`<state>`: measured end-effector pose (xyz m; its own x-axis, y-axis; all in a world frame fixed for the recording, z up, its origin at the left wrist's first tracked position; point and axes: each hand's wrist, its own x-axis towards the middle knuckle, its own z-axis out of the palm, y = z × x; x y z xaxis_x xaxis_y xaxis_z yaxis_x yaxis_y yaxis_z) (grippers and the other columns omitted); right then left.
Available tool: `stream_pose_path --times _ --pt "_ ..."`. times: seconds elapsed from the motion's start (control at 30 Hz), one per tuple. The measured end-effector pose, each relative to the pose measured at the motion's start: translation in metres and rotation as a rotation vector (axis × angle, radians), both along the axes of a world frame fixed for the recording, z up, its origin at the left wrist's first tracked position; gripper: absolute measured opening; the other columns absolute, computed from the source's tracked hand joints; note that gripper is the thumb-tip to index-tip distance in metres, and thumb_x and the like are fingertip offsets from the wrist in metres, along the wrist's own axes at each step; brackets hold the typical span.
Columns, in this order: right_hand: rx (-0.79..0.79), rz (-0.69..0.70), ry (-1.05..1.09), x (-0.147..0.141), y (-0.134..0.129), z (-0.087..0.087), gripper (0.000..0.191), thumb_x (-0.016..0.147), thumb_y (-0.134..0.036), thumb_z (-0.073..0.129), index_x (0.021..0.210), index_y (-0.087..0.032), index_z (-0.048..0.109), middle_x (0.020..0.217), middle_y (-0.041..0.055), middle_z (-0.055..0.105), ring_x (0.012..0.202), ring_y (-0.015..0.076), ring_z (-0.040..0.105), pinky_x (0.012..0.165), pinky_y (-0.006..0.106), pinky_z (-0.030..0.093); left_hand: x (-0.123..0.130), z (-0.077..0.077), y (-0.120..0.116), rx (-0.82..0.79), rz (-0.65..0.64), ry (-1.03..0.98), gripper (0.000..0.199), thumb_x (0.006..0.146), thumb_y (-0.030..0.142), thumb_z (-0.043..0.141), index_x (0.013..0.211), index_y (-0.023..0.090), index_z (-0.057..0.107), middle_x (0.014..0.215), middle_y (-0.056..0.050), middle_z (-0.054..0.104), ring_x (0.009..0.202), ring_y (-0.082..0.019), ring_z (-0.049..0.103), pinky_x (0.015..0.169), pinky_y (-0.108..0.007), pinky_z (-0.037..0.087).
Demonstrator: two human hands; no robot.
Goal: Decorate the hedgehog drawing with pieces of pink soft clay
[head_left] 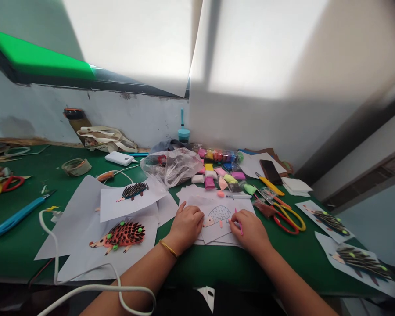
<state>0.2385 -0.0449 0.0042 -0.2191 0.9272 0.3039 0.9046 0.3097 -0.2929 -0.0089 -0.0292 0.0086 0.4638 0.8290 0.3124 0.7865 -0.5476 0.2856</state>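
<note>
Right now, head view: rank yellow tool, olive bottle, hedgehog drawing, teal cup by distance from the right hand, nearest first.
From the right hand:
1. Hedgehog drawing: just left, at the fingers.
2. Yellow tool: ahead, to the right.
3. Teal cup: by the wall, left.
4. Olive bottle: by the wall, far left.

No readable text, no legible labels, brands, numbers or signs
</note>
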Motion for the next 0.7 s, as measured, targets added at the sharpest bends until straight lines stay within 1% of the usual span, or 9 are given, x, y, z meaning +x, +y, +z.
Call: stream_pose_path --times 0.17,0.3,0.43,0.57,0.63,0.7 --pt "-0.006 -0.03 -0.052 -0.005 0.004 -0.007 0.019 0.088 -0.03 0.054 0.073 -0.022 0.062 0.077 0.0042 0.063 0.079 0.0211 0.058 0.07 0.032 0.038 0.0 0.001 -0.001 -0.006 0.001 -0.001 0.014 0.092 0.021 0.051 0.089 0.023 0.065 0.099 -0.002 0.065 0.097 -0.018 0.059 0.116 -0.047 0.022" --pt "0.01 -0.015 -0.065 -0.006 0.004 -0.011 0.02 0.089 -0.031 0.054 0.074 -0.022 0.063 0.079 0.0048 0.064 0.08 0.0213 0.058 0.071 0.032 0.038 0.001 0.0 -0.001 -0.006 0.003 -0.006 0.014 0.092 0.021 0.051 0.09 0.023 0.065 0.099 -0.002 0.065 0.098 -0.018 0.059 0.116 -0.047 0.022" --pt "-0.001 0.003 -0.042 -0.004 0.001 -0.01 0.022 0.09 -0.036 0.056 0.076 -0.021 0.064 0.08 0.0048 0.064 0.081 0.0212 0.058 0.072 0.032 0.038 0.0 0.0 -0.001 -0.006 0.005 -0.01 0.014 0.092 0.021 0.051 0.089 0.023 0.065 0.099 -0.002 0.065 0.098 -0.018 0.059 0.115 -0.047 0.023" --pt "-0.022 0.012 0.024 0.0 -0.005 -0.008 0.023 0.089 -0.04 0.059 0.078 -0.021 0.064 0.081 0.0039 0.064 0.081 0.0205 0.058 0.073 0.031 0.039 0.0 0.0 -0.001 -0.007 0.001 -0.009 0.015 0.092 0.021 0.051 0.088 0.023 0.065 0.098 -0.002 0.066 0.097 -0.018 0.059 0.115 -0.048 0.023" --pt "-0.007 0.024 0.055 0.002 -0.006 -0.009 0.02 0.09 -0.037 0.058 0.081 -0.021 0.065 0.083 0.0041 0.065 0.082 0.0202 0.058 0.074 0.031 0.04 0.0 0.0 -0.001 -0.008 0.004 -0.007 0.014 0.091 0.021 0.052 0.087 0.023 0.065 0.098 -0.001 0.066 0.097 -0.018 0.059 0.115 -0.048 0.023" --pt "0.045 0.04 0.07 0.004 -0.008 -0.012 0.016 0.09 -0.029 0.055 0.087 -0.02 0.068 0.086 0.0052 0.065 0.083 0.0202 0.059 0.075 0.031 0.041 0.0 0.0 -0.001 -0.008 0.007 -0.005 0.014 0.091 0.021 0.052 0.088 0.023 0.065 0.098 -0.001 0.066 0.097 -0.018 0.059 0.115 -0.048 0.023"
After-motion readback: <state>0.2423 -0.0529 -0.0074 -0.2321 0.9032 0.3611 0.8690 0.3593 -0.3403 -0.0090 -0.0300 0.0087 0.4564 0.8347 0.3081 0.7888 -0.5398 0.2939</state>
